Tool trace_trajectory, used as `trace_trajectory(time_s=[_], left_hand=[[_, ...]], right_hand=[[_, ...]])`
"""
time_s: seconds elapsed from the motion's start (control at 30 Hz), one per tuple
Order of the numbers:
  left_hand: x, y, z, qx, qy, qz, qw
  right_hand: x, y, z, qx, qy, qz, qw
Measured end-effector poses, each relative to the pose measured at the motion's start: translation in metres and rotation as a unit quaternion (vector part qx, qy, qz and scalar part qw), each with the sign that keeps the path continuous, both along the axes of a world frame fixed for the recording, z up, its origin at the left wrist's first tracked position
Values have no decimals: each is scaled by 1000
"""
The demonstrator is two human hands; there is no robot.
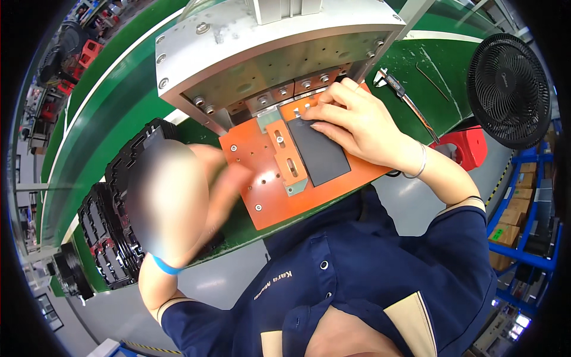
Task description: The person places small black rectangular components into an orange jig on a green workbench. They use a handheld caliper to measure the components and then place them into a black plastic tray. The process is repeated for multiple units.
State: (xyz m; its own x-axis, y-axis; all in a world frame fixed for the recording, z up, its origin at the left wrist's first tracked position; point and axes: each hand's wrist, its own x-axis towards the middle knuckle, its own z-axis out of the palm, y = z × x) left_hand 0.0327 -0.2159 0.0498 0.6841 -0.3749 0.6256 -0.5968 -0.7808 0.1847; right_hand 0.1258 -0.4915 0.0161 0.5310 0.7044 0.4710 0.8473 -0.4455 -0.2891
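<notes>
A dark grey flat rectangular pack [321,152] with small tabs at its far end lies on the orange fixture plate [267,208], beside a slotted orange guide block [287,156]. My right hand [360,122] is closed at the pack's far end, thumb and fingertips on it near the tabs, just in front of the metal press [279,44]. To the left, my left hand [178,196] is over the plate's left edge, close to a stack of black trays [119,238]. Blur hides most of it, and its fingers are smeared, so their grip is unclear.
On the green bench to the right are a caliper [407,104] and a thin hex key [432,81]. A black fan [508,89] stands beyond, above a red stool [467,147]. Blue shelving [523,238] with cartons is at the far right.
</notes>
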Motion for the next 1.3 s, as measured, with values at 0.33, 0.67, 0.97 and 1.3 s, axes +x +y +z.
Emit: trace_trajectory(time_s=[0.33,0.67,0.97,1.3], left_hand=[[7,-47,-30,113,255,-182,943],[7,-47,-33,105,272,-182,939],[6,-47,-35,99,275,-174,940],[7,-47,-35,109,272,-179,939]], right_hand=[[0,9,-6,-60,-90,-52,993],[5,3,-11,-1,-90,5,996],[-2,10,-9,-93,-116,-60,987],[1,7,-3,-90,-52,-7,995]])
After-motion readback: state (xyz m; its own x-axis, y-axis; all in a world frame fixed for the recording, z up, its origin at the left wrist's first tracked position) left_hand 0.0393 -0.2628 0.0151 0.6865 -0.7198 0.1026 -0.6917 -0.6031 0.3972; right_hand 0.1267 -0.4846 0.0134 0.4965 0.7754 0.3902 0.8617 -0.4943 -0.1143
